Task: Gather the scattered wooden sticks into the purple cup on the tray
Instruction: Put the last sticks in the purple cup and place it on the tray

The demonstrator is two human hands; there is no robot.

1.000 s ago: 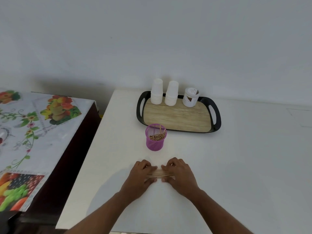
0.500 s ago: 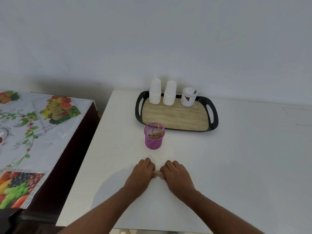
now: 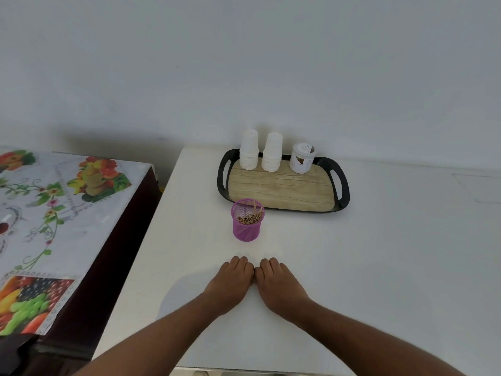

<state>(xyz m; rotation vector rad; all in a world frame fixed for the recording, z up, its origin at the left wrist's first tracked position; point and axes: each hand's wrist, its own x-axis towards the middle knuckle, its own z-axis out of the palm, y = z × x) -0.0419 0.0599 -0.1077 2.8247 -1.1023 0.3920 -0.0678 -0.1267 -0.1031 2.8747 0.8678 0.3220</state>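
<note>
Hands now pressed together: our left hand (image 3: 230, 283) & right hand (image 3: 279, 284) have closed over the sticks, hiding them; grip can't be confirmed. Purple cup (image 3: 247, 223) sits just beyond, so lift's next.

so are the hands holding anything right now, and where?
Cannot tell. The left hand and right hand lie palms down, side by side on the table; no sticks show, and any grip is hidden.

Legible text: none. The white jar (image 3: 301, 158) at the far right of the tray (image 3: 342, 185) carries a printed label with a dark patch, its lettering too small and blurred to read. The fruit-patterned cloth (image 3: 54, 202) on the neighbouring table shows pictures only. The paper cup stacks (image 3: 249, 149) bear no markings that can be made out.
</note>
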